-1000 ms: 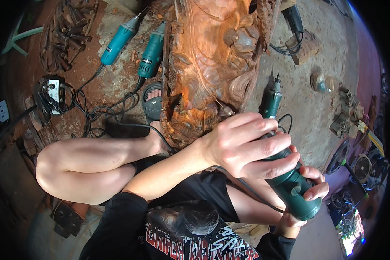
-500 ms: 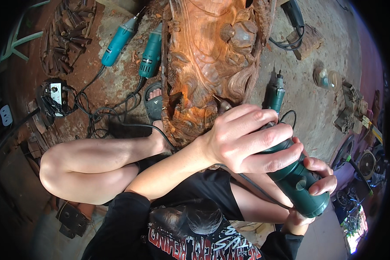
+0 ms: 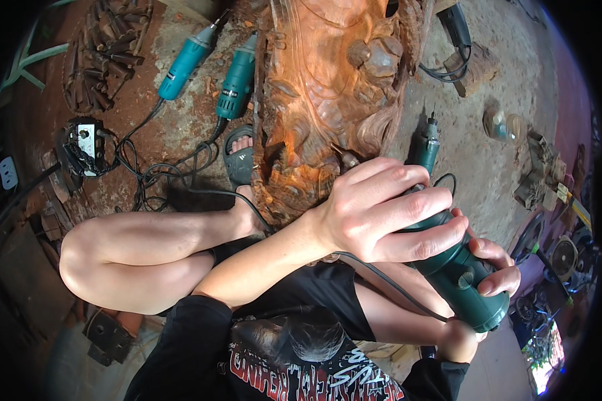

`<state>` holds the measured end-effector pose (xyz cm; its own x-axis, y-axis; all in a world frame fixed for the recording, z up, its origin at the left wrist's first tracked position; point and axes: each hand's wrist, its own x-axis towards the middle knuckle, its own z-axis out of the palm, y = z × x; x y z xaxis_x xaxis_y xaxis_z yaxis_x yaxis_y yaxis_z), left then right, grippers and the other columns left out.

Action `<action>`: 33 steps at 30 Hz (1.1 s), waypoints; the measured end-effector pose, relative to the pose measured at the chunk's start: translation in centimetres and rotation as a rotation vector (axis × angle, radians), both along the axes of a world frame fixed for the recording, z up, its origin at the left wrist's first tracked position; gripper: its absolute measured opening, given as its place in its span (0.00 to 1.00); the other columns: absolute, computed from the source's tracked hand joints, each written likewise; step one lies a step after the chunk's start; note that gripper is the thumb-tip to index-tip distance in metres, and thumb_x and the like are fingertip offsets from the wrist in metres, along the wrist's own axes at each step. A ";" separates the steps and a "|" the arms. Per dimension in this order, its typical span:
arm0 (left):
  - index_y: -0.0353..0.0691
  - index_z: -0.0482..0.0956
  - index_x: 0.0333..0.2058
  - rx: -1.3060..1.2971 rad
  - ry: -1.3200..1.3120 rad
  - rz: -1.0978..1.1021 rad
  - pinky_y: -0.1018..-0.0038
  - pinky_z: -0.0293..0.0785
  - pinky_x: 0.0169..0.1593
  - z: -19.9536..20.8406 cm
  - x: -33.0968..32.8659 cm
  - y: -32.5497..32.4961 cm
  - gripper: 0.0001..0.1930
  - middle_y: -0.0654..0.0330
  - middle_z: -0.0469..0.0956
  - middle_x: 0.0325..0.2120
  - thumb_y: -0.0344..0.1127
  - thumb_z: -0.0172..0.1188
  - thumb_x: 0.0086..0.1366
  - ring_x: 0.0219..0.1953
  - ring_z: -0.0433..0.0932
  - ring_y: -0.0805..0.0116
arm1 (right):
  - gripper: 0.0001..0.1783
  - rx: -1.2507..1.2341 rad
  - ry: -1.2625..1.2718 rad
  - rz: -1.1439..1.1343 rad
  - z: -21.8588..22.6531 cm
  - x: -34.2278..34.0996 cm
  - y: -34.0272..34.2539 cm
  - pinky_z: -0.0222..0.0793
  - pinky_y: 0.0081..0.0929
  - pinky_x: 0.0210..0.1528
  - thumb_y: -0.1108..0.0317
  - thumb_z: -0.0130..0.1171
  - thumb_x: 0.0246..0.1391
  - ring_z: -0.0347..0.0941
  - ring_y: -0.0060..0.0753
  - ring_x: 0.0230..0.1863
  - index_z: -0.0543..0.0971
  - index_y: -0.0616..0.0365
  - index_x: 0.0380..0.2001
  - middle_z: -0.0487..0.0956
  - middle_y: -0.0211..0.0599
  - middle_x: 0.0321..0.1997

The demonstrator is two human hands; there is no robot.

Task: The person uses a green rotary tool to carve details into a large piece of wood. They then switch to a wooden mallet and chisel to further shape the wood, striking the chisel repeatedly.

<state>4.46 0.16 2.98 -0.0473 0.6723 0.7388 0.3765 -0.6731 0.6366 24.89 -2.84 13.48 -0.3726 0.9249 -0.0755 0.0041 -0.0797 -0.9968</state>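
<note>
Both my hands hold a dark green die grinder (image 3: 463, 284) slanted across my lap. Over its front part wraps my left hand (image 3: 381, 217), fingers closed. My right hand (image 3: 496, 269) grips the rear of the body from the far side, with only some fingers and the wrist showing. The tool's nose and bit (image 3: 345, 156) stick out past my left hand at the lower end of a large reddish-brown wood carving (image 3: 308, 73). Whether the tip touches the wood I cannot tell.
Two teal grinders (image 3: 186, 67) lie left of the carving, cords tangled by a white control box (image 3: 87, 147). Another green grinder (image 3: 428, 144) stands to the right, near wood blocks (image 3: 476, 72) and clear round containers (image 3: 505, 124). A sandalled foot (image 3: 239, 154) rests against the carving.
The view has shifted very slightly against the carving and floor. My hands keep the same grip on the grinder, with its bit at almost the same spot.
</note>
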 end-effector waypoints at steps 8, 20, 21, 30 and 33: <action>0.55 0.86 0.46 0.051 -0.011 0.033 0.76 0.79 0.30 -0.1 0.9 -0.1 0.18 0.65 0.83 0.38 0.35 0.72 0.55 0.32 0.82 0.67 | 0.20 0.020 -0.052 -0.169 -0.1 -0.6 -1.1 0.74 0.59 0.64 0.69 0.75 0.53 0.75 0.69 0.61 0.69 0.43 0.33 0.80 0.45 0.55; 0.55 0.86 0.44 0.045 -0.035 0.054 0.77 0.78 0.29 0.1 0.8 0.0 0.16 0.68 0.82 0.36 0.33 0.73 0.55 0.29 0.81 0.69 | 0.31 0.009 -0.022 -0.062 0.0 1.7 -1.3 0.65 0.70 0.70 0.51 0.82 0.44 0.67 0.73 0.68 0.71 0.44 0.42 0.74 0.48 0.61; 0.55 0.86 0.44 0.058 -0.039 0.056 0.77 0.78 0.29 0.1 0.9 0.0 0.16 0.68 0.82 0.35 0.33 0.73 0.55 0.29 0.81 0.69 | 0.32 -0.008 -0.060 -0.100 0.2 2.1 -2.1 0.63 0.70 0.71 0.51 0.82 0.44 0.68 0.73 0.67 0.70 0.44 0.43 0.73 0.48 0.61; 0.57 0.85 0.44 0.061 -0.039 0.052 0.78 0.78 0.29 0.2 1.0 -0.1 0.16 0.70 0.81 0.35 0.34 0.73 0.57 0.29 0.80 0.71 | 0.36 0.098 -0.020 -0.001 -0.5 2.4 -2.0 0.59 0.66 0.73 0.50 0.82 0.39 0.63 0.69 0.71 0.70 0.43 0.46 0.72 0.45 0.64; 0.55 0.83 0.44 0.092 -0.032 0.063 0.77 0.77 0.30 0.1 1.3 -0.3 0.14 0.69 0.79 0.35 0.36 0.70 0.57 0.31 0.79 0.70 | 0.36 0.030 -0.079 -0.104 -0.1 2.9 -3.6 0.56 0.68 0.74 0.48 0.83 0.38 0.63 0.72 0.71 0.71 0.42 0.45 0.72 0.43 0.63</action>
